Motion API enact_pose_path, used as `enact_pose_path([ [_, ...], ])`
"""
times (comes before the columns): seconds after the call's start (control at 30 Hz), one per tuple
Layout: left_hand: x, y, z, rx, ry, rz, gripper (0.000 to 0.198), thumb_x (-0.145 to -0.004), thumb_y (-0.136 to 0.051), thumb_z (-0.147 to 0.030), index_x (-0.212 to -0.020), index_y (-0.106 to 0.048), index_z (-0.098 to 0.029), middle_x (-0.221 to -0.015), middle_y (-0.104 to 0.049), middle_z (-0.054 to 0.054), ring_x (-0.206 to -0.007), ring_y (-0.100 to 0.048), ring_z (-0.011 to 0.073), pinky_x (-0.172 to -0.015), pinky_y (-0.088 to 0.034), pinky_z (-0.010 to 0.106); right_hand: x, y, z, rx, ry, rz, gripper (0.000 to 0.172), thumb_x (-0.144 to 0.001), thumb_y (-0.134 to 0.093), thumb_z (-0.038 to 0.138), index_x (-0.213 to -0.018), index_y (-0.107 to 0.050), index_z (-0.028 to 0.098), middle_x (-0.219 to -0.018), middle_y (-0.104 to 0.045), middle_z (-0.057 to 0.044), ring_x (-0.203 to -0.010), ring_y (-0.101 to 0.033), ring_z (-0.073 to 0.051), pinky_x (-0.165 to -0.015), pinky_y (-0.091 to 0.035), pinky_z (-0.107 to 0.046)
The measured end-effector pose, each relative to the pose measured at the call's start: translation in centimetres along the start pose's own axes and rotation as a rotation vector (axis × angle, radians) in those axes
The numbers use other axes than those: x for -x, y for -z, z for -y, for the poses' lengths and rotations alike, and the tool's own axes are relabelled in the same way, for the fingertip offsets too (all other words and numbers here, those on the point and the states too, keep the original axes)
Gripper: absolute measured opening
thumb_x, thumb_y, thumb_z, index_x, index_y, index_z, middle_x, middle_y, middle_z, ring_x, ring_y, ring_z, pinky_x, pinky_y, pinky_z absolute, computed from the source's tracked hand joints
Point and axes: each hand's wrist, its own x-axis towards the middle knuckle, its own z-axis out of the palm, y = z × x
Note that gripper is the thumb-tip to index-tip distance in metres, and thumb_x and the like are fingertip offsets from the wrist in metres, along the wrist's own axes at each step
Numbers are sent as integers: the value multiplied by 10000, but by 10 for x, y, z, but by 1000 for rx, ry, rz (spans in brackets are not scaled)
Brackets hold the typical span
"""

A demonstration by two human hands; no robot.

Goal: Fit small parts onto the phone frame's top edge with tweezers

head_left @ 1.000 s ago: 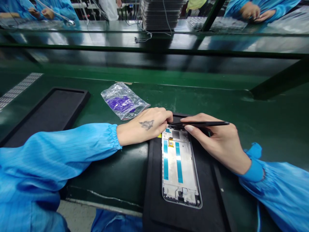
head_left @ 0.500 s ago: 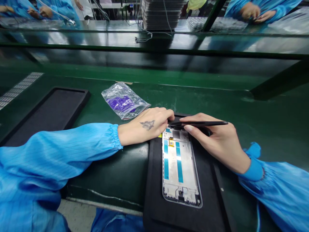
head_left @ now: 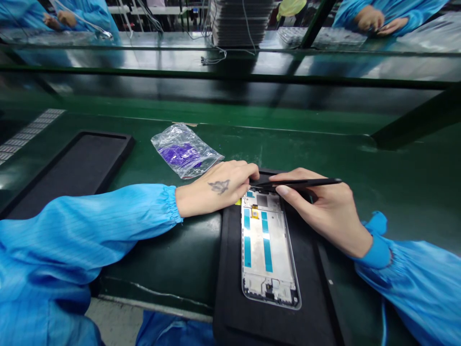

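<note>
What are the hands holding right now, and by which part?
The right hand pinches black tweezers mid-shaft. The left hand rests at the top of the phone frame; no clear grip shows.

The green worktop [head_left: 317, 144] goes across all the view, and a dark glossy rail [head_left: 230, 91] runs behind it from 9 to 3 o'clock. Farther, at 12 o'clock, stands a second bench [head_left: 162, 55] with a tall stack of trays [head_left: 239, 24] and some wires [head_left: 213, 60]. Grey floor [head_left: 113, 322] shows at 7 o'clock. Bright light reflects on the shiny surfaces.
</note>
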Motion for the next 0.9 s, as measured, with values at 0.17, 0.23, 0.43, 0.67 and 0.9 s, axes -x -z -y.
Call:
enact_pose_path([
  [0.17, 0, -1, 0, -8, 1, 2, 184, -959, -481, -123, -1096, -600, -151, -996, -664, 46, -874, -610, 168, -783, -460, 309, -1, -3, -2, -48, -52, -58, 92, -964, -644, 231, -988, -732, 227, -1004, -719, -5, -872, -693, -166, -742, -563, -259],
  [0.23, 0, -2, 0, -25, -8, -7, 185, -963, -479, -124, -1100, -601, -146, -995, -663, 46, -870, -610, 165, -785, -461, 305, -1, -5, -5, -121, -123, -108, 88, -963, -642, 235, -972, -728, 221, -977, -719, -9, -804, -697, -152, -685, -573, -236],
  [0.43, -1, 2, -1, -95, -36, 41, 194, -978, -482, -133, -1154, -563, -143, -1033, -655, 48, -902, -608, 164, -820, -472, 303, -1, -11, -17, -235, -226, -161, 162, -955, -651, 327, -1011, -722, 192, -996, -718, -39, -719, -699, -163, -659, -601, -264],
  [0.67, 23, 18, -59, -575, -235, 82, 154, -1008, -404, -154, -1018, -557, -169, -964, -608, 67, -861, -546, 206, -733, -428, 344, -3, -13, -18, -188, -148, -130, 201, -965, -606, 343, -1053, -709, 195, -867, -726, -20, -724, -708, -178, -690, -584, -286],
  [0.9, 74, -23, -107, -473, -389, 279, 127, -1030, -421, -210, -952, -521, -196, -865, -564, 31, -735, -498, 169, -605, -358, 319, -2, -13, -18, -64, -54, -111, 196, -959, -580, 302, -1019, -719, 177, -926, -744, -14, -691, -695, -156, -653, -523, -270],
])
